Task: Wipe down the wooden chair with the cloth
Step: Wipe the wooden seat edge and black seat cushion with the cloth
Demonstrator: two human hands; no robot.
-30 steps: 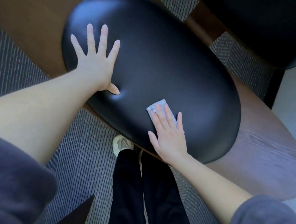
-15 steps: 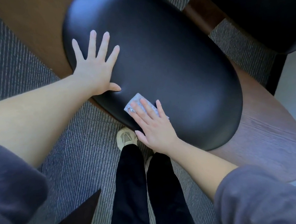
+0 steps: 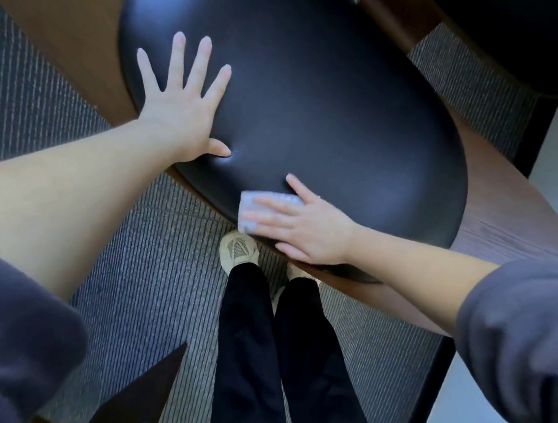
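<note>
The wooden chair (image 3: pixel 519 220) fills the middle of the view. It has a broad, curved shell of reddish-brown wood, with the grain showing plainly on its right side. On the shell sits a black, glossy, oval padded seat cushion (image 3: pixel 344 94). The cushion catches a soft bluish sheen and looks smooth, apart from a small dimple near its near-left edge.

The person's left hand (image 3: pixel 185 117) lies flat on the left part of the cushion. Its fingers are straight and spread wide, and the thumb tip presses in right at that dimple. It grips nothing.

The right hand (image 3: pixel 310 228) is at the near edge of the cushion, palm down. Its fingers are stretched flat over a small pale grey-blue folded cloth (image 3: pixel 251 210) and press it against the cushion's rim rather than curl round it. The thumb reaches out onto the black surface just beside the cloth. The cloth's free corner sticks out past the fingertips and slightly over the cushion's edge. It shows a few tiny dark specks.

Both forearms are bare, with dark grey sleeves (image 3: pixel 539 339) pushed up. Below the cushion's near edge stand legs in black trousers (image 3: pixel 251 352) and a beige mesh shoe (image 3: pixel 237 250), on grey ribbed carpet (image 3: pixel 131 261). Another dark seat (image 3: pixel 508 15) stands at the far right.
</note>
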